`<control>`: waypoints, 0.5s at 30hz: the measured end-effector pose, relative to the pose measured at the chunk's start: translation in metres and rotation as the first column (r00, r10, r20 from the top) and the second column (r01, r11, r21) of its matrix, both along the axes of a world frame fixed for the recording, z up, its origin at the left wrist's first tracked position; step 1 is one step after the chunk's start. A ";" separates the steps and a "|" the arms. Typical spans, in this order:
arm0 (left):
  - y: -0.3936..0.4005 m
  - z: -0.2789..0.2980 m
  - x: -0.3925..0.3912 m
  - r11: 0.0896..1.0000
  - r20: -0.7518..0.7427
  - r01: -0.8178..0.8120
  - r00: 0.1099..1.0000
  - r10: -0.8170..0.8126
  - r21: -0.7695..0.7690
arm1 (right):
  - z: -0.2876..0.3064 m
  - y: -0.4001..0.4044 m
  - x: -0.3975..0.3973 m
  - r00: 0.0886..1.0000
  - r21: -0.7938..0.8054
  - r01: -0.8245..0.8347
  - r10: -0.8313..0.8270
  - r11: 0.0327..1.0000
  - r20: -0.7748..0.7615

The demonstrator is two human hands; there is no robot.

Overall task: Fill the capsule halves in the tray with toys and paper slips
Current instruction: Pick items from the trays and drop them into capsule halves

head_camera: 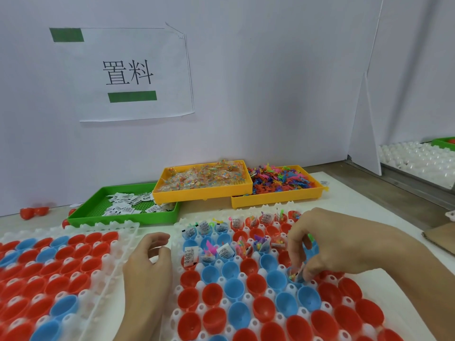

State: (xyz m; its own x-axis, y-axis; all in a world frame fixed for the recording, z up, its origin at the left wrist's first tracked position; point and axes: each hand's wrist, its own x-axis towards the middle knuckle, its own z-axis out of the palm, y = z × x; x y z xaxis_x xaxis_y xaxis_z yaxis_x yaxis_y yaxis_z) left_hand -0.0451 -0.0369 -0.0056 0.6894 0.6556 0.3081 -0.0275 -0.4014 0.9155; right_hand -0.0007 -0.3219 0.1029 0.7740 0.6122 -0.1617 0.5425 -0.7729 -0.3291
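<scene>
A white tray (177,244) in front of me holds red and blue capsule halves. The two far rows carry paper slips and small toys; the nearer halves are bare. My right hand (327,244) reaches down over a blue capsule half (294,274) and pinches a small packet and paper slip (299,270) at its mouth. My left hand (150,262) rests at the tray's left edge, fingers loosely curled, holding nothing. A green bin (81,215) holds paper slips. One yellow bin (204,191) holds bagged toys and another yellow bin (278,199) holds colourful plastic figures.
A second white tray (108,262) of red and blue halves lies to the left. Loose red capsule halves (33,212) sit by the wall. A white partition (364,134) stands at right, with more white trays (416,156) behind it. Cardboard (440,237) lies at the right edge.
</scene>
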 end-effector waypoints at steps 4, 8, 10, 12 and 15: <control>0.000 -0.001 0.000 1.000 -0.003 -0.003 1.000 0.003 0.000 | 0.003 -0.001 0.000 0.999 0.042 -0.015 0.016 0.999 -0.029; 0.000 0.001 0.000 1.000 -0.007 0.000 1.000 0.000 -0.005 | -0.001 0.005 0.002 0.997 0.033 -0.039 0.041 0.999 -0.067; -0.001 0.002 -0.001 1.000 -0.012 0.001 1.000 -0.002 -0.012 | -0.003 0.005 0.003 0.996 0.026 -0.045 0.047 0.999 -0.070; -0.002 0.002 -0.002 1.000 -0.021 0.009 1.000 -0.009 -0.024 | -0.002 0.002 0.003 0.996 0.028 -0.048 0.050 0.998 -0.069; -0.002 0.004 -0.002 0.999 -0.044 0.022 0.999 -0.023 -0.030 | 0.007 -0.012 0.006 0.999 0.136 -0.032 0.033 0.990 -0.009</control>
State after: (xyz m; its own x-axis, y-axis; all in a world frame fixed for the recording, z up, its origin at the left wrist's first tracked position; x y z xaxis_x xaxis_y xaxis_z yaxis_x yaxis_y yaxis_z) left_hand -0.0475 -0.0392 -0.0012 0.7164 0.6484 0.2577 0.0045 -0.3736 0.9276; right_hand 0.0056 -0.3334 0.1096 0.7520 0.6539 -0.0836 0.5625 -0.7026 -0.4358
